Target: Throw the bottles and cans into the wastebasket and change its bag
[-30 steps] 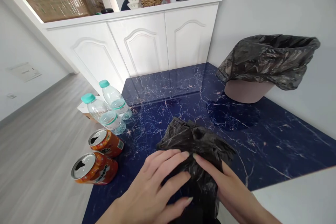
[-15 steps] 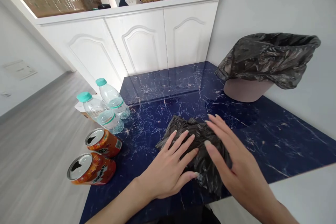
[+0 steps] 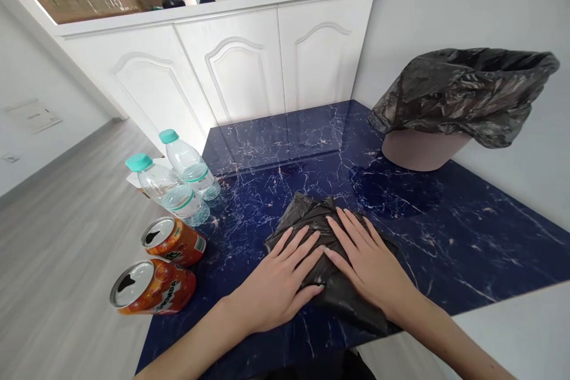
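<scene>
While both bare hands, left hand (image 3: 276,287) and right hand (image 3: 371,270), lie open-palmed with fingers spread, gripping nothing, they press the crumpled black plastic bag (image 3: 332,303) against the blue marble-patterned tabletop (image 3: 267,172), near its front edge. Such placement probably keeps the thin film flat; two orange metal cans (image 3: 178,241) stand left.

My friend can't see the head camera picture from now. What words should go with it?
Two bare hands, the left hand and the right hand, press flat on a crumpled black plastic bag on a blue marbled table. To the left stand two orange cans and two clear bottles; at right, a bag-lined bin.
</scene>
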The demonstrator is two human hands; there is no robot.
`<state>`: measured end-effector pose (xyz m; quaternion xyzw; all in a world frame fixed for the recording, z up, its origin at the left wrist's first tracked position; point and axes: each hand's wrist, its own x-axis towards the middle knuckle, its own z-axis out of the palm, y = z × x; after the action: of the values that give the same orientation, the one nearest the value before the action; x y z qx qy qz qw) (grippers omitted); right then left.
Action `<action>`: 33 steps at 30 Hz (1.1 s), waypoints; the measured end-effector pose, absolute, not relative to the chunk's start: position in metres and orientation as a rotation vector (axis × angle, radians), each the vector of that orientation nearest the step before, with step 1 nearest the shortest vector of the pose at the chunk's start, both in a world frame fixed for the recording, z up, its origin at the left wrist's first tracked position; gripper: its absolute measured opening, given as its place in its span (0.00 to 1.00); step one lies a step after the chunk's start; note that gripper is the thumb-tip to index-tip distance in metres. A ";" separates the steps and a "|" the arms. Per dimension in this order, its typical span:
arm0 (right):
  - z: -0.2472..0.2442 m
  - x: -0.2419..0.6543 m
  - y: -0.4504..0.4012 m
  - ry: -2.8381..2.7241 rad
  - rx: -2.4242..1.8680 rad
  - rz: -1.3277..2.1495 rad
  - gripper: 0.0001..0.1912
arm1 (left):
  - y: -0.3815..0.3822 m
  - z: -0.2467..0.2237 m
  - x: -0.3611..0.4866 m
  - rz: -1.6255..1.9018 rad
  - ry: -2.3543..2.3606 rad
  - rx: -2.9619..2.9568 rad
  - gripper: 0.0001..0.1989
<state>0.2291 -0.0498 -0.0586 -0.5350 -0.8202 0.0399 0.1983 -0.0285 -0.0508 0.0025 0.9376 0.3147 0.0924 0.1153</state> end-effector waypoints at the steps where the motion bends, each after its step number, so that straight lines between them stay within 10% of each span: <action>1: -0.060 0.230 -0.050 -2.302 -1.485 0.095 0.35 | -0.050 0.002 -0.031 0.274 0.925 2.733 0.36; 23: -0.020 0.254 -0.107 -2.494 -1.046 0.291 0.37 | -0.049 0.016 -0.044 0.493 0.812 2.708 0.40; 33: 0.015 0.278 -0.085 -1.894 -1.527 1.016 0.25 | -0.048 0.018 -0.046 0.634 0.937 2.439 0.08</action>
<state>0.2783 -0.0849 0.0149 -0.5607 -0.6956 0.3731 0.2500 -0.0455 -0.0481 0.0180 0.8839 0.3397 0.2299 0.2245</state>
